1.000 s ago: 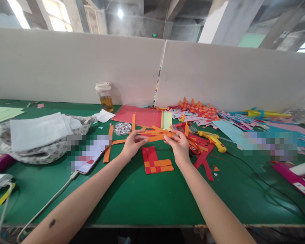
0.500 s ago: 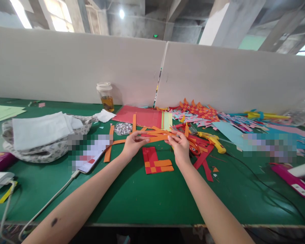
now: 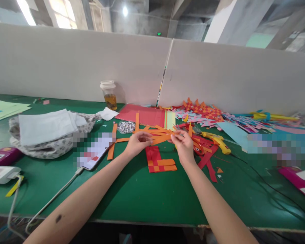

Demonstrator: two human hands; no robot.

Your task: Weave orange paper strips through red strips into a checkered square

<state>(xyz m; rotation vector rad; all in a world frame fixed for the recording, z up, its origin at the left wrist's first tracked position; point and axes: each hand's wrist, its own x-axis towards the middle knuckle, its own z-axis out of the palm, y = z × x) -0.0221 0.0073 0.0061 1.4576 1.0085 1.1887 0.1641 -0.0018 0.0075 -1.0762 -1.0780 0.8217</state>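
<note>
An orange paper strip (image 3: pixel 161 139) stretches between my two hands above the table. My left hand (image 3: pixel 137 145) pinches its left end, and my right hand (image 3: pixel 185 146) has the other end between thumb and fingers. Just below them lies a partly woven L-shaped piece (image 3: pixel 154 156) of red and orange strips, flat on the green tabletop. Loose orange strips (image 3: pixel 156 130) are heaped behind my fingers. Red strips (image 3: pixel 207 157) lie to the right of my right hand, near red-handled scissors (image 3: pixel 198 149) partly covered by strips.
A phone (image 3: pixel 96 150) on a charging cable and a cloth bundle (image 3: pixel 48 132) lie left. Behind stand a lidded drink cup (image 3: pixel 109 96) and a pale partition (image 3: pixel 78 64). A yellow glue gun (image 3: pixel 218 142) with a cord, woven fish-like pieces (image 3: pixel 202 108) and power strips (image 3: pixel 298 181) are right.
The view has shifted slightly, so the table items sit a little further right. Both hands keep hold of the orange strip at nearly the same spot.
</note>
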